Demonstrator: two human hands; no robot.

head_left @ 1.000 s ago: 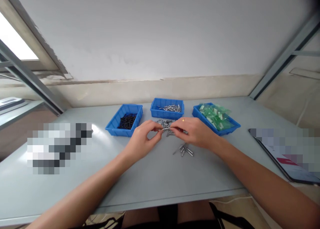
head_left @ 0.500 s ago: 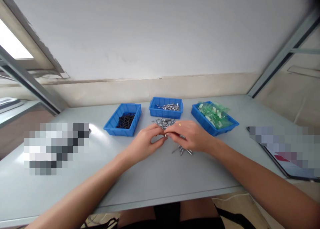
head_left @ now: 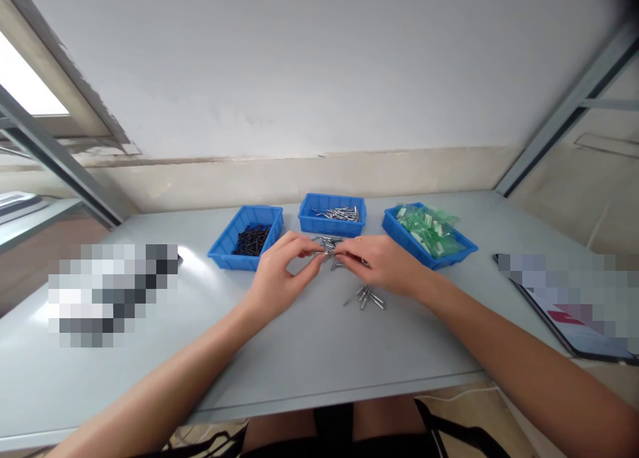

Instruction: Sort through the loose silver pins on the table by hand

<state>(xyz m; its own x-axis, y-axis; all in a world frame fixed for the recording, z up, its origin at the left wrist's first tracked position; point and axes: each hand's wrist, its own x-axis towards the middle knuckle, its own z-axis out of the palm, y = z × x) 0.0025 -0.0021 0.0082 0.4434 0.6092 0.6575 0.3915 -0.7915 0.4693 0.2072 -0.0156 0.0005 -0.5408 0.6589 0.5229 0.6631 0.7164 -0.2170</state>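
Observation:
My left hand (head_left: 276, 271) and my right hand (head_left: 382, 261) meet above the middle of the table, their fingertips pinching a small slim silver metal piece (head_left: 326, 253) between them. Its exact kind is too small to make out. Just behind and under my fingers lies a loose pile of similar silver metal pieces (head_left: 327, 241), partly hidden by the right hand. A smaller cluster of silver metal pieces (head_left: 369, 298) rests nearer to me, below the right wrist. Beyond the pile, a blue bin (head_left: 329, 228) holds more silver pieces.
Black screw-like pieces (head_left: 252, 239) fill part of a blue bin (head_left: 224, 255) on the left. Green plastic packets (head_left: 432, 228) heap over another blue bin (head_left: 407, 241) on the right. A blurred-out object (head_left: 114, 295) lies far left; a flat screen-like device (head_left: 564, 311) is far right.
Both hands have moved slightly away from me, toward the pile. The metal piece shows more clearly between my fingertips, and the near cluster is less covered.

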